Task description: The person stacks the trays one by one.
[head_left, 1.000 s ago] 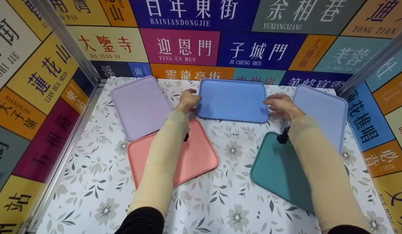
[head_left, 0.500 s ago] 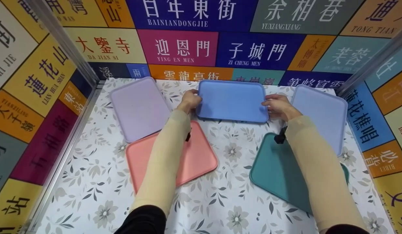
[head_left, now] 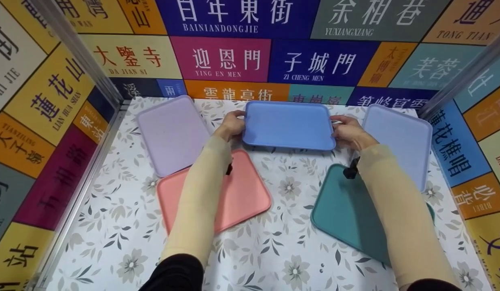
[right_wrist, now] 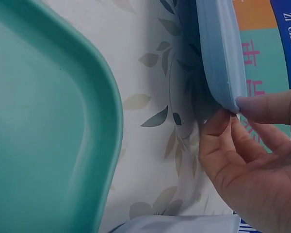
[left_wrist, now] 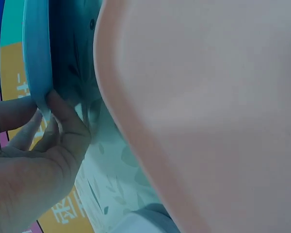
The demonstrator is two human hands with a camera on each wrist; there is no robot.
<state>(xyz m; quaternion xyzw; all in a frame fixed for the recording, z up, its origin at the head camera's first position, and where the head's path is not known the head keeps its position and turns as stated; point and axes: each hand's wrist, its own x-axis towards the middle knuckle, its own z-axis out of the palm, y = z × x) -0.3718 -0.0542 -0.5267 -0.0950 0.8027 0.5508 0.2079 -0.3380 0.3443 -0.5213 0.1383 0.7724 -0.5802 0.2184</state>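
A blue rectangular tray (head_left: 289, 125) is held between both hands at the back of the table, a little raised. My left hand (head_left: 233, 123) pinches its left end. In the left wrist view the thumb and fingers of that hand (left_wrist: 43, 160) close on the tray's corner (left_wrist: 38, 58). At the right end my right hand (head_left: 350, 130) pinches the rim. The right wrist view shows the thumb on one side of the tray (right_wrist: 222, 53) and the fingers of the right hand (right_wrist: 257, 160) on the other.
Under the left forearm lies a coral tray (head_left: 250, 190), with a lilac tray (head_left: 173, 135) behind it. A green tray (head_left: 340, 214) is beneath the right forearm, near a periwinkle tray (head_left: 399, 137). Printed panels (head_left: 221, 58) wall in the flower-patterned table (head_left: 286, 242).
The blue tray has come up slightly, and its near edge now shows more. My hands have taken a pinch on its ends. The other trays stay where they were.
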